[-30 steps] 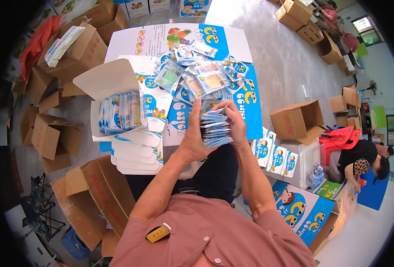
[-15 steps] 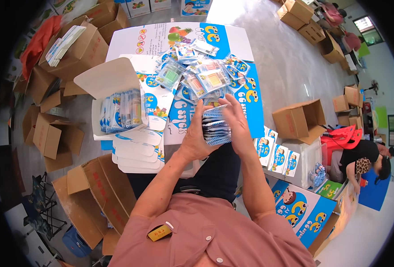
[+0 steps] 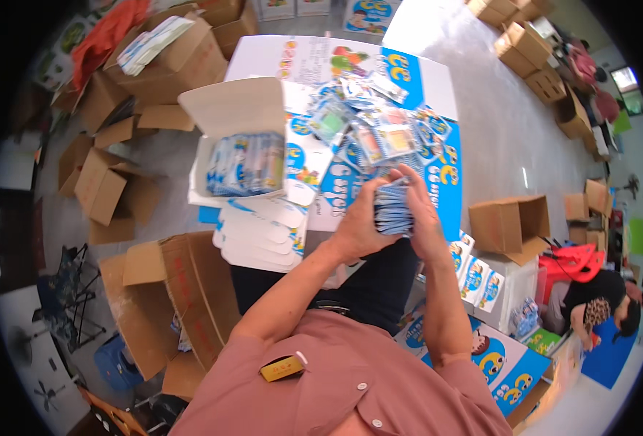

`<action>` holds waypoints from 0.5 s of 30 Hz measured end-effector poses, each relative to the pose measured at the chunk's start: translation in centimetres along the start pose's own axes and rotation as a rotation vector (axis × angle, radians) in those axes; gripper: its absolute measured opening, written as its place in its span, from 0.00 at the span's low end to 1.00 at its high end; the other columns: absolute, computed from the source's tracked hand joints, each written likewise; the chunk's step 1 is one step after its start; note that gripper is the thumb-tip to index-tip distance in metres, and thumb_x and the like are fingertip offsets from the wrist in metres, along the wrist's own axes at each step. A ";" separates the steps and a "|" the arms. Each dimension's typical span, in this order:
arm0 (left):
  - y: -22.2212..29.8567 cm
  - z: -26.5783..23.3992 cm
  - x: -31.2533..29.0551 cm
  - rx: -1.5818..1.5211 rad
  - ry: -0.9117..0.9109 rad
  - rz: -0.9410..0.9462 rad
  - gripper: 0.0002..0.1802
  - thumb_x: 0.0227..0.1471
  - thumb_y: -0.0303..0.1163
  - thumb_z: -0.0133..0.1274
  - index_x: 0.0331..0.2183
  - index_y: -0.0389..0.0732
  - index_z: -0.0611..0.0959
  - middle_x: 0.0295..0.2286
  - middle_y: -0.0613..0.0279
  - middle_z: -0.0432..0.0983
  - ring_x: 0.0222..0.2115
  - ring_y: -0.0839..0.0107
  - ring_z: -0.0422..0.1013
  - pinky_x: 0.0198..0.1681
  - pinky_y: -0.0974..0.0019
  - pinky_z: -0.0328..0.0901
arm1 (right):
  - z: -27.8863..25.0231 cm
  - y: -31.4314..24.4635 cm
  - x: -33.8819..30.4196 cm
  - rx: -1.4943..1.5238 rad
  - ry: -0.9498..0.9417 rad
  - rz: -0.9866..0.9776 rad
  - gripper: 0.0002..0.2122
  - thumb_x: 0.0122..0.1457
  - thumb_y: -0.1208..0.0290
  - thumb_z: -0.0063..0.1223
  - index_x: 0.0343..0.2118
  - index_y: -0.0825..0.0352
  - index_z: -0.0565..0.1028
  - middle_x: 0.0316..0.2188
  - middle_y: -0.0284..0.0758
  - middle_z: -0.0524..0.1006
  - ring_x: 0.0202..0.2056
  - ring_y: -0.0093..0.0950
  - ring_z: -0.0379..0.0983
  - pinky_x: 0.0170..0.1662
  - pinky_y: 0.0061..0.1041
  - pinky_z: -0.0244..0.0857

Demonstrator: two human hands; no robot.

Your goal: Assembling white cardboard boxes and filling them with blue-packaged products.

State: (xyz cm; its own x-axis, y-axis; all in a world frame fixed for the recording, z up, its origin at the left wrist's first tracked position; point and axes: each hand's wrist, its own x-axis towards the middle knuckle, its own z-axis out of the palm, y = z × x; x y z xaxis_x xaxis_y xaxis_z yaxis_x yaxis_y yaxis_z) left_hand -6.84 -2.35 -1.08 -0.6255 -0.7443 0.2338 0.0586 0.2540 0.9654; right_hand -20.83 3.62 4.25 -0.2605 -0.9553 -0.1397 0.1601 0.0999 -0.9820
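Observation:
My left hand (image 3: 358,226) is closed on one side of a stack of small blue-and-white packets (image 3: 392,209). From the other side my right hand (image 3: 425,216) grips the same stack, so the packets stand pressed between both palms. Just beyond my hands lies a loose pile of clear-fronted packets (image 3: 396,138) with colourful sticks inside, heaped on a printed white-and-blue carton (image 3: 263,57). To the left, an open white box (image 3: 232,98) with its lid raised holds rows of similar packets (image 3: 245,166).
Flat white box blanks (image 3: 260,243) overlap at the table's near left. Open brown cartons stand at left (image 3: 169,305) and right (image 3: 510,225). Small printed boxes (image 3: 481,280) lie by my right arm. Another person (image 3: 590,305) is at far right.
My right hand, which was partly off the stack with fingers raised, has closed against its side. The stack is now squeezed between both hands. The view has swung so things appear further right.

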 end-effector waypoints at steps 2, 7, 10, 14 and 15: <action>0.4 0.2 -0.1 0.036 0.050 -0.017 0.54 0.34 0.30 0.75 0.59 0.40 0.60 0.49 0.47 0.70 0.51 0.55 0.71 0.54 0.57 0.67 | 0.1 -0.1 -0.3 0.251 0.029 0.090 0.28 0.72 0.51 0.38 0.67 0.65 0.59 0.64 0.43 0.64 0.61 0.31 0.65 0.64 0.32 0.58; 6.0 -1.9 -0.9 0.106 0.097 -0.014 0.49 0.34 0.31 0.73 0.56 0.37 0.63 0.45 0.45 0.72 0.48 0.47 0.72 0.51 0.56 0.68 | 0.4 -4.1 -1.4 0.468 -0.142 0.007 0.33 0.71 0.43 0.34 0.68 0.66 0.57 0.64 0.43 0.65 0.61 0.32 0.66 0.63 0.33 0.60; 11.9 -6.4 -1.9 0.163 0.147 -0.057 0.47 0.35 0.30 0.72 0.54 0.37 0.64 0.44 0.47 0.73 0.47 0.48 0.73 0.50 0.56 0.69 | -0.2 -4.3 0.6 0.518 -0.119 -0.068 0.35 0.69 0.42 0.39 0.66 0.68 0.59 0.60 0.47 0.70 0.59 0.38 0.69 0.61 0.36 0.64; 17.8 -16.2 -0.7 0.239 0.306 -0.190 0.46 0.36 0.29 0.71 0.55 0.35 0.64 0.44 0.50 0.75 0.47 0.59 0.76 0.50 0.59 0.70 | 4.2 -5.0 3.8 -0.177 -0.019 -0.074 0.27 0.68 0.54 0.49 0.62 0.69 0.66 0.54 0.47 0.75 0.54 0.37 0.74 0.57 0.32 0.66; 18.6 -18.2 0.0 0.366 0.341 -0.273 0.46 0.35 0.30 0.71 0.55 0.35 0.65 0.43 0.49 0.76 0.46 0.60 0.76 0.50 0.61 0.70 | 5.4 -4.4 4.4 -0.197 -0.057 -0.106 0.26 0.66 0.57 0.52 0.60 0.70 0.67 0.52 0.47 0.76 0.52 0.37 0.75 0.54 0.31 0.68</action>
State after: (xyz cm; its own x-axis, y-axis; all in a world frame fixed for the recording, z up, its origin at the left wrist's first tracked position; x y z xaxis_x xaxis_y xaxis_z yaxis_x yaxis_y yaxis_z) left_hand 8.41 -8.87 19.00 -0.2897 -0.9550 0.0643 -0.3812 0.1767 0.9074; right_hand -17.58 -2.49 8.67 -0.2108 -0.9770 -0.0328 -0.0560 0.0455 -0.9974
